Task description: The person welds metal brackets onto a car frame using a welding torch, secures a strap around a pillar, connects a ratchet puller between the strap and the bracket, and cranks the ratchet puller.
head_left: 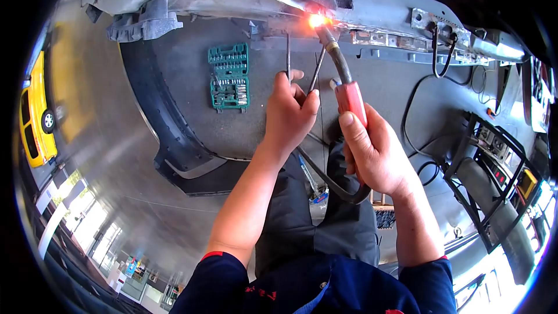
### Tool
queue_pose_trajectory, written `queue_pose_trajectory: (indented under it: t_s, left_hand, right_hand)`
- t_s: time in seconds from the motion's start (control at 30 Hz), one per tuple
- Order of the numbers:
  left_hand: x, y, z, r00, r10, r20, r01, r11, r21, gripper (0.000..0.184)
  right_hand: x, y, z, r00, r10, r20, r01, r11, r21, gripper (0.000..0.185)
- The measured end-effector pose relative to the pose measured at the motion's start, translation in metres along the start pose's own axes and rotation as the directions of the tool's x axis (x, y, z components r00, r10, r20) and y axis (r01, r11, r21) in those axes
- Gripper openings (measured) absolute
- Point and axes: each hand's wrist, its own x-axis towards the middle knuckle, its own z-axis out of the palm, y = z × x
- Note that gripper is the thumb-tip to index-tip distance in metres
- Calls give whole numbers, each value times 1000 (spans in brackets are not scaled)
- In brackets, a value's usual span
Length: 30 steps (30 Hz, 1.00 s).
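My right hand (375, 145) is wrapped around the red handle of a welding torch (351, 102). The torch's curved neck rises to the car body panel (232, 0), where a bright orange-white glow (317, 20) hides the nozzle tip and the contact spot. A black cable runs from the bottom of the handle toward my legs. Closed around a dark metal tool with two long thin arms (317, 70), my left hand (290, 110) is below and left of the glow. The arms reach up toward the panel's lower edge; their exact kind and their ends are unclear.
On the floor lie an open green socket set (229, 90) and a black bumper cover (168, 116). A black-framed welding machine cart (491, 168) stands at right, with cables looping nearby. A yellow vehicle (38, 113) is far left. A black hooked piece (444, 52) hangs from the panel.
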Motion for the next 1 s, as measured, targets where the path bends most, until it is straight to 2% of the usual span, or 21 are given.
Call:
queue_pose_trajectory:
  t_s: [0.07,0.13,0.33,0.47,0.57,0.67,1.0]
  left_hand:
    - [0,2,1,1000,1,-6,-1,1000,24,37]
    - [0,3,0,1000,11,-19,-9,995,104,33]
    - [0,-1,0,998,36,-44,-34,998,51,26]
    - [1,-3,1,997,59,-54,-57,998,38,26]
    - [1,1,1,998,16,-58,-16,1000,6,26]
    - [1,2,1,998,1,-65,3,998,57,28]
    - [0,-1,2,991,89,-96,-81,993,83,30]
  right_hand:
    - [5,-5,-1,1000,-29,-10,28,997,-72,55]
    - [7,-8,1,999,-34,-7,34,997,-69,55]
    - [9,-14,6,1000,-23,-1,23,999,-37,55]
    - [3,-14,4,1000,8,20,-9,999,45,56]
    - [1,-12,3,999,37,27,-39,997,70,57]
    - [1,-13,3,999,30,43,-33,997,67,58]
    - [6,-22,3,998,35,49,-38,997,69,55]
